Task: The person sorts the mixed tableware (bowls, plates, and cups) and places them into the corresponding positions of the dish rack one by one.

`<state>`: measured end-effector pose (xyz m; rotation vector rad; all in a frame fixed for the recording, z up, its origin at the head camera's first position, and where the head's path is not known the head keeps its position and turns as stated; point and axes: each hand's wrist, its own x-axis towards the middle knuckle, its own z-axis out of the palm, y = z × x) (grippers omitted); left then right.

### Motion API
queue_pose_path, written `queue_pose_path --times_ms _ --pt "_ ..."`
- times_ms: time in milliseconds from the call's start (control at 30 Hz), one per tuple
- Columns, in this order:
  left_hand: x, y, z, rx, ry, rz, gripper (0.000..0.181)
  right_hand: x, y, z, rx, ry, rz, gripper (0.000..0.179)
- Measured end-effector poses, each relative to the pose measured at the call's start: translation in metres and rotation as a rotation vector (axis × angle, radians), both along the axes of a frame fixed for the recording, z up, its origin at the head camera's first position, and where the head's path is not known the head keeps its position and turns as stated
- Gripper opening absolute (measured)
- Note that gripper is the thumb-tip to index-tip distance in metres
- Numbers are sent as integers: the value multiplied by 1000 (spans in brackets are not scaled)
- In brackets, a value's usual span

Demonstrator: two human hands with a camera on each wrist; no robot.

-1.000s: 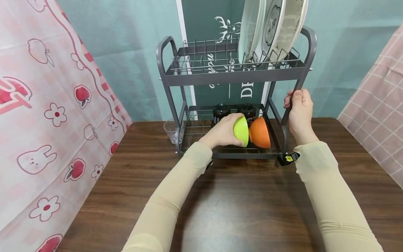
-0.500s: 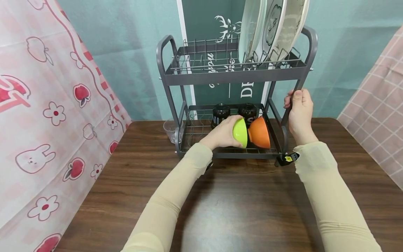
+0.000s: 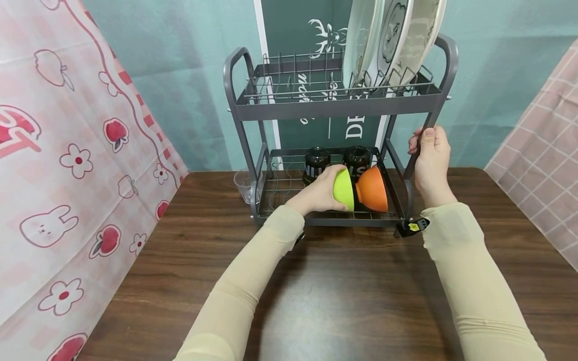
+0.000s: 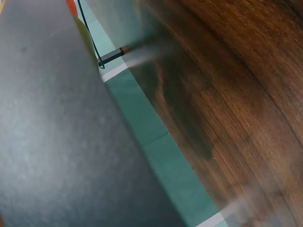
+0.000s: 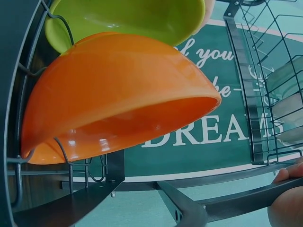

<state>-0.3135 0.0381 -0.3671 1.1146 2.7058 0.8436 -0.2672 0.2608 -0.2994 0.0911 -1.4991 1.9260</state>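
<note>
My left hand (image 3: 319, 191) holds a lime-green bowl (image 3: 344, 190) tipped on its side over the lower shelf of a grey two-tier dish rack (image 3: 338, 108), thumb at the near side and fingers over the top. Just right of it an orange bowl (image 3: 372, 190) also lies on its side, its open mouth turned right; in the right wrist view the orange bowl (image 5: 118, 90) overlaps the green bowl (image 5: 128, 21). My right hand (image 3: 431, 155) grips the rack's right front post. A dark grey surface (image 4: 61, 123) fills much of the left wrist view, which hides the left hand.
Two black lettered cups (image 3: 317, 163) stand at the back of the lower shelf. Several plates (image 3: 393, 42) stand upright on the top tier's right side. A clear cup (image 3: 246, 185) is by the rack's left leg, on the wooden table (image 3: 325, 301). Curtains surround the table.
The green bowl has shifted very slightly left and turned a little in my left hand, away from the orange bowl. My right hand keeps its grip on the post.
</note>
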Motion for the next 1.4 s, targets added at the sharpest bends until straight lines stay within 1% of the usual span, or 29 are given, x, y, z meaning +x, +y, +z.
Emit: queue_pose_path --times_ms 133,333,500,633,767,900,1100,1167,1233,1333,1400 --pt "2 -1 -3 -8 13 -4 102 0 0 0 -6 1 3 21" --pt "6 -2 -5 -3 19 32 103 0 0 -1 -7 12 0 21" --pt "10 -3 -5 -13 46 43 106 -1 0 -1 -17 17 2 22" --pt "14 -7 -6 -5 56 60 106 0 0 -2 -10 15 8 21" --pt "17 -14 -5 4 76 74 105 0 -1 -2 7 12 2 21" --pt "22 -22 0 33 113 68 102 0 -1 -1 9 15 -10 22" --pt "34 -47 9 121 148 68 93 0 -2 -2 0 17 1 22" --pt "37 -58 11 173 187 57 88 0 -2 -2 -3 16 4 22" --pt "41 -71 12 250 268 38 79 0 -2 -2 -10 16 6 22" --pt "42 -89 11 417 441 26 64 0 -1 -1 -17 12 10 22" --pt "39 -100 11 544 577 46 57 0 -1 -1 -24 11 13 21"
